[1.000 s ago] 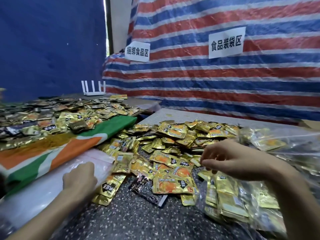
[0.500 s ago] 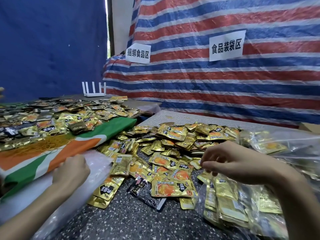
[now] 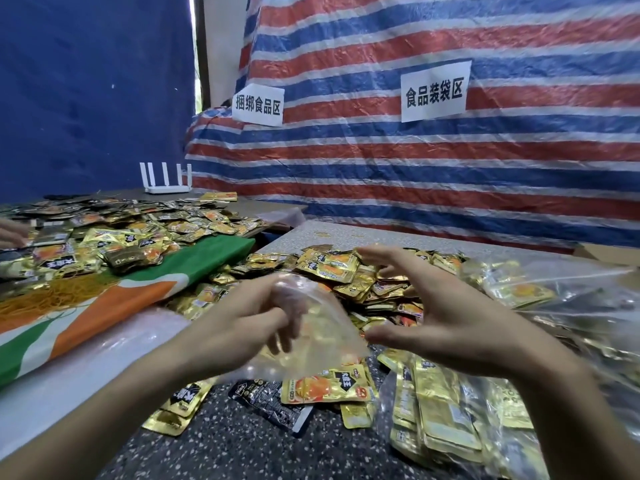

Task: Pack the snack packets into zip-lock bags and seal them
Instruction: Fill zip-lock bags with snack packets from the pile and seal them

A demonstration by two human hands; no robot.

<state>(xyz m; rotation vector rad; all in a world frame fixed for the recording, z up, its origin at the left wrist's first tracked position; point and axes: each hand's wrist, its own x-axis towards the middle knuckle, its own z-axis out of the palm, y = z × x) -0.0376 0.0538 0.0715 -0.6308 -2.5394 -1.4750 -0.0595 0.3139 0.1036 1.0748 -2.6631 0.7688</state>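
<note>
**Plastic, thin and floppy: the bag in my left hand**

I am pinching a clear zip-lock bag (image 3: 322, 336) with my left hand (image 3: 242, 317), just above the gold snack packets (image 3: 332, 268) piled on the speckled worktop (image 3: 242, 448). The picture is blurring there, so I cannot tell which fingers are gripping it. My right hand (image 3: 450, 306) is spreading wide, thumb and fingers apart, holding nothing, just beside the bag.

I am thinking the bag is very light and soft. It is sagging and crumpling, and it is looking slippery. So I am guessing it is best held at the stiffer zip edge, one side in each hand, to pull the mouth open.

The packets are looking small, flat, shiny and slidey. I am guessing a few at a time, pinched lightly by their edges, is the way. Squeezing hard is risking a crushed snack. Filled bags (image 3: 446, 427) are lying by my right arm.
</note>
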